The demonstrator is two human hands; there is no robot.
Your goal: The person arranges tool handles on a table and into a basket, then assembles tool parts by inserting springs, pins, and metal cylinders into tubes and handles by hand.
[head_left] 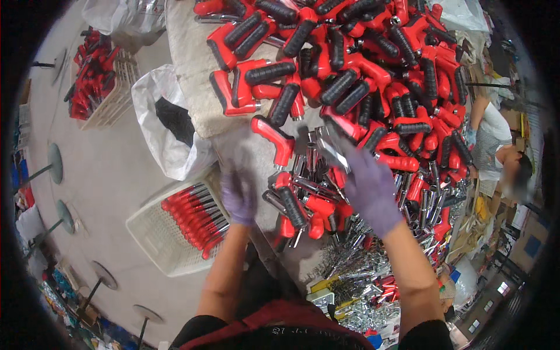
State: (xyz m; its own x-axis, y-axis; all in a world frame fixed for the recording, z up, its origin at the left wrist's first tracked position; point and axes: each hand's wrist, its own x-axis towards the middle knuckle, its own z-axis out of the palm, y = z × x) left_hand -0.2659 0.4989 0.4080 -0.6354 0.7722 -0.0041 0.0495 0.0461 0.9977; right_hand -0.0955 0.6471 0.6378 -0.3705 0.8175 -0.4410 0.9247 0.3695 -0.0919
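Observation:
Both my hands wear purple gloves. My left hand (239, 193) is at the table's near left edge, beside the white basket; motion blurs its fingers, and I cannot see anything in them. My right hand (374, 191) is over the pile, its fingers closed around a blurred shiny metal piece (331, 149), whose exact kind I cannot make out. Below and around it lie loose metal tubes (310, 160). Between my hands lies a red and black pistol-grip tool handle (274, 140). A large heap of similar handles (356, 76) covers the table's far side.
A white plastic basket (144, 224) at left holds a row of red-handled tools (195, 214) with metal shafts. Behind it stands an open white sack (153, 105). Another crate (119, 81) is full of red handles. Small metal parts (367, 297) spread nearby. A co-worker (496, 143) is at right.

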